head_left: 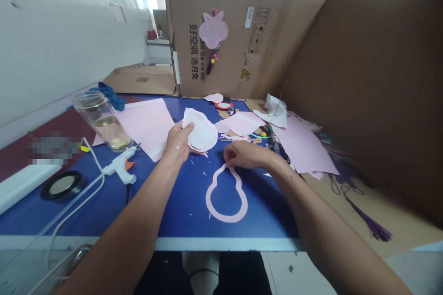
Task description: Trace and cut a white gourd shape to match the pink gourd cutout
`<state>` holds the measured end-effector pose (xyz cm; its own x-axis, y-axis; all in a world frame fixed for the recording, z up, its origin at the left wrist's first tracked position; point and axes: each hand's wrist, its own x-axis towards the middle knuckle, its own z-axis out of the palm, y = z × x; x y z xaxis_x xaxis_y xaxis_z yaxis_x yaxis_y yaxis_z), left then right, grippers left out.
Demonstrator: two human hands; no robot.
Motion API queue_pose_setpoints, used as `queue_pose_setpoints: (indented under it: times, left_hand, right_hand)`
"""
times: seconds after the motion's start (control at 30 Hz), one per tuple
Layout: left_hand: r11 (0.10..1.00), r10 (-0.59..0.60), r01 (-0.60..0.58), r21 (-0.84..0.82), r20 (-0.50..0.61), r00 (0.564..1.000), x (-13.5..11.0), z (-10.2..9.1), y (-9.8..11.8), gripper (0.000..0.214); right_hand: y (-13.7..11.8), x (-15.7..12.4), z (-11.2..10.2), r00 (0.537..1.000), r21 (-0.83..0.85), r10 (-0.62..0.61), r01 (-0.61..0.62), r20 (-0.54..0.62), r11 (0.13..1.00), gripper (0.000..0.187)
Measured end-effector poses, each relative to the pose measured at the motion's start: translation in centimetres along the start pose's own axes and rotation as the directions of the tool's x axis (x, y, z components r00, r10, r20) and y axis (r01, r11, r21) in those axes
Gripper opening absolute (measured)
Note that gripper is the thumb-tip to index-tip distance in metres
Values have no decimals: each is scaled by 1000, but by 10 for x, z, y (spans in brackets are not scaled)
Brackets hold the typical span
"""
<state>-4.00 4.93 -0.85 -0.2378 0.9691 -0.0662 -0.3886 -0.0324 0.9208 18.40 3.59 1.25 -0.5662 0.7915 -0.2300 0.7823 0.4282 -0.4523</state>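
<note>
My left hand (178, 142) grips a stack of white gourd-shaped cutouts (200, 131) just above the blue table top (166, 203), thumb on top. Closed fingers of my right hand (244, 154) pinch the top of a pink gourd-shaped paper outline (226, 193) that lies flat on the blue surface in front of me. The two hands are about a hand's width apart.
A white glue gun (121, 168) with its cord lies left, beside a glass jar (102, 120) and a round black lid (62, 185). Pink sheets (147, 122), paper scraps and a tape roll (224, 105) lie behind. Cardboard walls (363, 78) enclose the back and right; a purple tassel (370, 223) lies right.
</note>
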Motion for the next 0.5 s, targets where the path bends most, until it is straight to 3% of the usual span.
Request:
queue_pose_setpoints:
  times: [0.27,0.4,0.5]
  left_hand:
    - [1000,2,-2,-26,32,999,1,-1,-2,26]
    - [999,13,-12,-32,36,999,2,-1,-5,26]
    - [999,42,-40,-21,127,991,1,1,-8,35]
  right_hand:
    - [-5,-9,-9,988,141,-83,101,-132,985,7]
    - [-5,-14,-14,965,323,-175,232,-196,917,2]
    - [-9,-17,-18,937,385,-219,315,-273,867,8]
